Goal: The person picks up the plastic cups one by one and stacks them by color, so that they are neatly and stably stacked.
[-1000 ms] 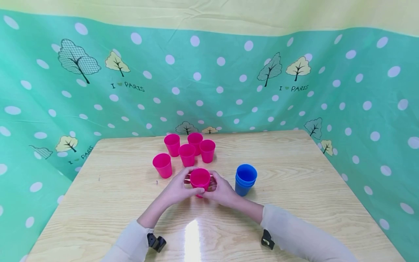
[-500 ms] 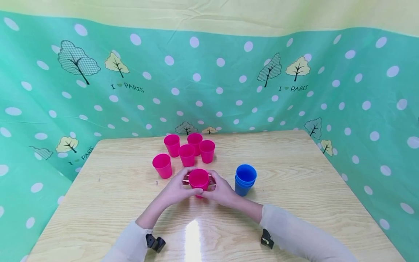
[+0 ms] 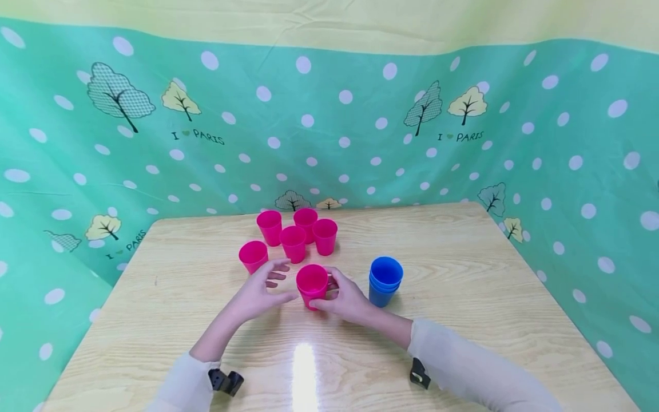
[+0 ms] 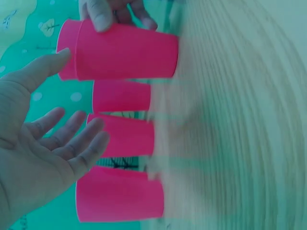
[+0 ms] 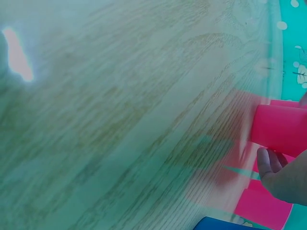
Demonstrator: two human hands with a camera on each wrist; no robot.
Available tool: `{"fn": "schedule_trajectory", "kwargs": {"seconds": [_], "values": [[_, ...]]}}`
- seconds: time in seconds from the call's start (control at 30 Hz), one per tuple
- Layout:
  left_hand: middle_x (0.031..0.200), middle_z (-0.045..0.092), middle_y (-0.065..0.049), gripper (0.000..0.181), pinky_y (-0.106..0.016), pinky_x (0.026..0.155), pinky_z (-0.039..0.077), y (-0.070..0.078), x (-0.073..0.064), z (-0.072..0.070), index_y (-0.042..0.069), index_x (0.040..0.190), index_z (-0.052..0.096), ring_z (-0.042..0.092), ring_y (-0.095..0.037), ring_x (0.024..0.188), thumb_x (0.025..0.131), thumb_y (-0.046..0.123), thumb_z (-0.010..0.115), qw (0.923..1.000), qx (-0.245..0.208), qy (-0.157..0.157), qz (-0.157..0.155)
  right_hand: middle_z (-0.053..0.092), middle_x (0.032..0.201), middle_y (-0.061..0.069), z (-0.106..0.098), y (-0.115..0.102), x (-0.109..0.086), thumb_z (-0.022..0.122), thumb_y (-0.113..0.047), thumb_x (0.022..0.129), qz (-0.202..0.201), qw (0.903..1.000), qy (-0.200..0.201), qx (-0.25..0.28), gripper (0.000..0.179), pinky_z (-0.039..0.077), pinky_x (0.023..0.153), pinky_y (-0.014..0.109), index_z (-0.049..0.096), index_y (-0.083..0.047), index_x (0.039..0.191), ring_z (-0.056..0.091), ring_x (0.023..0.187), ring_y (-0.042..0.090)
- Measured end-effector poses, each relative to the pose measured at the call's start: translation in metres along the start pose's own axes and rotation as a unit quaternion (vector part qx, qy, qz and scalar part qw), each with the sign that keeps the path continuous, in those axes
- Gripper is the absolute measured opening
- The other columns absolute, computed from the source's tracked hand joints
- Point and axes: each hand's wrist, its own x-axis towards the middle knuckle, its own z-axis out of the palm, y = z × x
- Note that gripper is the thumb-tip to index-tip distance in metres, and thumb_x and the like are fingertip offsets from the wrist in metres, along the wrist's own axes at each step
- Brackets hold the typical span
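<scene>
My right hand point(image 3: 347, 298) holds a small stack of nested pink cups point(image 3: 312, 281) by its right side, thumb in front. The left wrist view shows a second rim line on this pink stack point(image 4: 120, 51); the stack stands upright on the table. To its left, my left hand point(image 3: 259, 292) is apart from the stack in the head view, fingers spread and holding nothing. That hand partly covers a pink cup point(image 3: 253, 254) behind it. Right of my right hand stands a stack of blue cups point(image 3: 385, 281).
Behind the hands, several more pink cups point(image 3: 293, 244) stand upright in a loose group near the back edge. The wooden table point(image 3: 463, 343) meets a green dotted cloth point(image 3: 329, 143) at the back. Light glares on the table's front part.
My left hand has let go of the pink stack and moved left, its fingers opening. The right hand keeps its hold, and the cups stay in nearly the same place.
</scene>
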Motion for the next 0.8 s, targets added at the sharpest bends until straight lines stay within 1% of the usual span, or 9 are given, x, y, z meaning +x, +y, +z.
{"fn": "schedule_trajectory", "kwargs": {"seconds": [0.1,0.17,0.33,0.47,0.63,0.8], "values": [[0.124,0.055,-0.014,0.071,-0.048,0.093,0.048,-0.001,-0.001,-0.008,0.006,0.134,0.043,0.055,-0.037,0.112,0.076,0.027,0.078,0.9999,0.006,0.016,0.0,0.058,0.12,-0.002,0.0,0.0,0.001,0.078,-0.031,0.075,0.005,1.0,0.0,-0.001,0.072,0.053,0.086,0.031,0.04,-0.024,0.136,0.056,0.107,0.018],[0.124,0.055,-0.012,0.072,-0.047,0.093,0.048,-0.001,-0.002,-0.013,0.007,0.134,0.042,0.056,-0.036,0.112,0.076,0.029,0.078,0.9995,0.012,0.027,-0.007,0.058,0.119,-0.001,0.0,0.0,0.001,0.078,-0.032,0.075,0.007,1.0,0.002,-0.003,0.072,0.054,0.085,0.03,0.04,-0.024,0.136,0.056,0.107,0.018],[0.124,0.055,-0.013,0.073,-0.046,0.091,0.05,-0.003,-0.007,-0.025,0.009,0.135,0.041,0.056,-0.034,0.112,0.076,0.032,0.077,0.9982,0.021,0.045,-0.033,0.058,0.119,-0.001,0.001,0.001,0.003,0.079,-0.03,0.074,0.011,0.9999,0.002,-0.008,0.072,0.054,0.084,0.029,0.041,-0.023,0.135,0.056,0.106,0.018],[0.125,0.054,-0.016,0.07,-0.044,0.089,0.052,-0.007,-0.011,-0.035,0.01,0.135,0.041,0.056,-0.035,0.111,0.077,0.031,0.076,0.997,0.018,0.059,-0.048,0.057,0.119,-0.001,0.001,0.0,0.004,0.079,-0.029,0.074,0.013,0.9999,0.002,-0.006,0.072,0.054,0.084,0.029,0.04,-0.023,0.135,0.056,0.106,0.018],[0.126,0.053,-0.017,0.071,-0.041,0.086,0.054,-0.014,-0.018,-0.046,0.009,0.136,0.04,0.056,-0.037,0.111,0.078,0.031,0.075,0.9949,0.013,0.077,-0.063,0.058,0.119,-0.001,0.001,-0.001,0.002,0.079,-0.029,0.075,0.01,0.9999,0.0,-0.003,0.072,0.053,0.084,0.03,0.041,-0.022,0.135,0.055,0.106,0.018],[0.127,0.052,-0.02,0.071,-0.044,0.089,0.052,-0.023,-0.02,-0.058,0.005,0.137,0.038,0.055,-0.038,0.112,0.081,0.033,0.072,0.993,0.015,0.096,-0.066,0.058,0.118,-0.001,0.001,-0.003,0.001,0.078,-0.03,0.075,0.013,0.9999,0.003,-0.004,0.072,0.053,0.084,0.03,0.041,-0.022,0.135,0.056,0.106,0.019]]}}
